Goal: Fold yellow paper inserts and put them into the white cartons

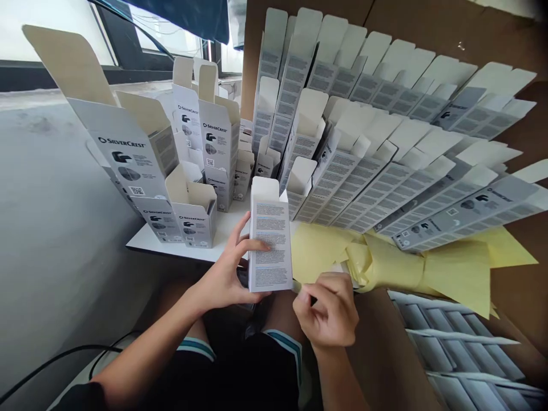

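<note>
My left hand grips a small white carton, its thumb under the bottom and its fingers on the side and printed face. The carton stands nearly upright, with fine printed text facing me and its top flap raised. My right hand is closed in a pinch just right of the carton's lower corner. A small pale bit shows at its fingertips; what it is I cannot make out. Behind that hand lies crumpled yellow paper on the table's edge.
Several open SilverCrest cartons stand at the left on the white table. Rows of open cartons fill the right side against brown cardboard. A cardboard box of packed white cartons sits lower right. A black cable runs at lower left.
</note>
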Action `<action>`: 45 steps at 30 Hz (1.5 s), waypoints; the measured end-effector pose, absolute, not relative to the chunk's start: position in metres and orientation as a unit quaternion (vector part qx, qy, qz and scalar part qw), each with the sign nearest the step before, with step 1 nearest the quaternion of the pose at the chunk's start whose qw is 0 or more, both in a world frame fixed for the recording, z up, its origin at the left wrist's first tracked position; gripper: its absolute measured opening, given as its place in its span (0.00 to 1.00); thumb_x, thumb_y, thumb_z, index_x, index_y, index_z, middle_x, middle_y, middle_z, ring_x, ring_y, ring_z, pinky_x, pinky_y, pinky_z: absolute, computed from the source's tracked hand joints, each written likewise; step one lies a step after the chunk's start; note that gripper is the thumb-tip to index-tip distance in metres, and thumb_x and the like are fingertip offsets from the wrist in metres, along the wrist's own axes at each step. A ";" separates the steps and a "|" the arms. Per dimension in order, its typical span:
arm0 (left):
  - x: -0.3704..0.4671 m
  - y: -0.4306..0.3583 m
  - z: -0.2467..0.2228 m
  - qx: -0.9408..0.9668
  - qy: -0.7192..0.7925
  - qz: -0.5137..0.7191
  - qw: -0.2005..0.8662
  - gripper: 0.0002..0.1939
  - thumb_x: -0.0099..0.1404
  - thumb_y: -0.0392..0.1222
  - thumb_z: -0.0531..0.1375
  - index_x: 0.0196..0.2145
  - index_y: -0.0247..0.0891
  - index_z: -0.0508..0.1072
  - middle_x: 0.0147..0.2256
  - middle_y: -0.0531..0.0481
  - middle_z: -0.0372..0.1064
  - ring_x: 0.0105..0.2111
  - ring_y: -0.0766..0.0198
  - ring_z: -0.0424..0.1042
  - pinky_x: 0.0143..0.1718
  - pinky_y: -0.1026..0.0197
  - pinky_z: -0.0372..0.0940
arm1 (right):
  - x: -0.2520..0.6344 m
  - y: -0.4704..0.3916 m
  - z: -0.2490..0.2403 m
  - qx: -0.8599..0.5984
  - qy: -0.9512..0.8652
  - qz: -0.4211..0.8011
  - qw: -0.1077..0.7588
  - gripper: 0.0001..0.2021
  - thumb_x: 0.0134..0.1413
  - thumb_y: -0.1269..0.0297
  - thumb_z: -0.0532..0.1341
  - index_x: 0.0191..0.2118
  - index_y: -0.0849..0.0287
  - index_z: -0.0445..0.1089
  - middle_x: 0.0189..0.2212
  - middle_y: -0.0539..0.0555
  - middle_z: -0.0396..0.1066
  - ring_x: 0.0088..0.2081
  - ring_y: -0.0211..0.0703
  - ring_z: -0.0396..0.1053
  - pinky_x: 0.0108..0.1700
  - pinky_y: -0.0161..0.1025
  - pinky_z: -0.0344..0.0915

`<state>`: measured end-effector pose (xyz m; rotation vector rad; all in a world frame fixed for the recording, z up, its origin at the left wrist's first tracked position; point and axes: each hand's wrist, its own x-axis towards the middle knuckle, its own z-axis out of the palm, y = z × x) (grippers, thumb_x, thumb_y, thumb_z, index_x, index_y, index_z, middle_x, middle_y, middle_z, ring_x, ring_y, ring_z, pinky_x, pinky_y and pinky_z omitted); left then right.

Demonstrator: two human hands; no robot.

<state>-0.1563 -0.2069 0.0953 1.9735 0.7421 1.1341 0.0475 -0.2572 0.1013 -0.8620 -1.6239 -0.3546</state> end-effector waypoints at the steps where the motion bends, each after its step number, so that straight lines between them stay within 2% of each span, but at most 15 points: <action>1: -0.155 -0.207 0.097 0.767 0.291 0.442 0.362 0.33 0.51 0.39 0.74 0.52 0.45 0.66 0.72 0.45 0.24 0.68 0.32 0.48 0.44 0.53 0.76 | 0.049 -0.258 0.106 -0.350 -0.720 -0.188 0.568 0.10 0.56 0.76 0.61 0.40 0.55 0.70 0.26 0.51 0.64 0.28 0.41 0.64 0.28 0.41 0.65; 5: -0.153 -0.208 0.103 0.769 0.305 0.440 0.350 0.34 0.50 0.38 0.73 0.53 0.44 0.66 0.72 0.46 0.25 0.69 0.31 0.44 0.43 0.55 0.76 | 0.052 -0.258 0.115 -0.295 -0.775 -0.241 0.505 0.13 0.53 0.78 0.62 0.42 0.55 0.71 0.24 0.49 0.68 0.25 0.40 0.65 0.28 0.41 0.69; 10: -0.152 -0.209 0.107 0.766 0.302 0.443 0.355 0.34 0.50 0.37 0.73 0.53 0.44 0.66 0.72 0.46 0.27 0.70 0.32 0.42 0.43 0.56 0.76 | 0.054 -0.252 0.114 -0.251 -0.791 -0.264 0.490 0.12 0.51 0.80 0.64 0.40 0.57 0.72 0.21 0.48 0.69 0.23 0.38 0.65 0.26 0.39 0.68; 14: -0.152 -0.210 0.110 0.767 0.303 0.437 0.359 0.34 0.51 0.36 0.72 0.53 0.44 0.66 0.73 0.46 0.27 0.71 0.32 0.39 0.43 0.56 0.76 | 0.056 -0.250 0.112 -0.247 -0.799 -0.261 0.481 0.11 0.52 0.78 0.64 0.41 0.59 0.72 0.22 0.50 0.69 0.23 0.39 0.65 0.27 0.40 0.68; 20: -0.153 -0.212 0.110 0.762 0.311 0.431 0.369 0.33 0.51 0.36 0.72 0.53 0.43 0.66 0.73 0.44 0.26 0.71 0.31 0.36 0.43 0.55 0.76 | 0.057 -0.252 0.103 -0.254 -0.826 -0.205 0.459 0.15 0.54 0.77 0.64 0.45 0.53 0.71 0.24 0.48 0.70 0.25 0.40 0.68 0.28 0.39 0.69; 26: -0.156 -0.216 0.109 0.755 0.308 0.439 0.378 0.32 0.51 0.36 0.72 0.52 0.43 0.67 0.73 0.46 0.26 0.71 0.31 0.38 0.44 0.54 0.76 | 0.059 -0.257 0.096 -0.246 -0.851 -0.193 0.422 0.13 0.53 0.75 0.62 0.44 0.55 0.71 0.25 0.50 0.70 0.27 0.42 0.67 0.29 0.40 0.69; 30: -0.161 -0.216 0.107 0.748 0.310 0.439 0.389 0.33 0.51 0.32 0.71 0.52 0.45 0.65 0.73 0.47 0.25 0.71 0.35 0.41 0.43 0.57 0.76 | 0.060 -0.270 0.102 -0.238 -0.875 -0.020 0.421 0.05 0.53 0.72 0.58 0.35 0.55 0.68 0.21 0.49 0.62 0.24 0.41 0.60 0.25 0.40 0.58; 33: -0.163 -0.218 0.106 0.755 0.316 0.419 0.394 0.34 0.51 0.30 0.70 0.53 0.46 0.65 0.73 0.48 0.24 0.71 0.37 0.41 0.42 0.58 0.77 | 0.057 -0.276 0.107 -0.251 -0.855 0.060 0.450 0.08 0.54 0.77 0.58 0.33 0.55 0.67 0.21 0.47 0.61 0.24 0.38 0.57 0.26 0.38 0.55; 38: -0.163 -0.222 0.105 0.758 0.316 0.403 0.405 0.36 0.51 0.29 0.69 0.55 0.47 0.63 0.73 0.49 0.23 0.71 0.38 0.42 0.44 0.57 0.76 | 0.047 -0.269 0.110 -0.295 -0.808 0.047 0.508 0.08 0.58 0.76 0.63 0.41 0.57 0.74 0.29 0.52 0.64 0.32 0.40 0.61 0.32 0.39 0.63; 45: -0.164 -0.228 0.108 0.742 0.313 0.402 0.436 0.34 0.51 0.30 0.69 0.53 0.46 0.64 0.72 0.48 0.25 0.68 0.40 0.52 0.44 0.57 0.77 | 0.039 -0.265 0.100 -0.330 -0.805 -0.019 0.493 0.09 0.59 0.74 0.65 0.42 0.52 0.75 0.32 0.52 0.63 0.36 0.42 0.61 0.37 0.41 0.65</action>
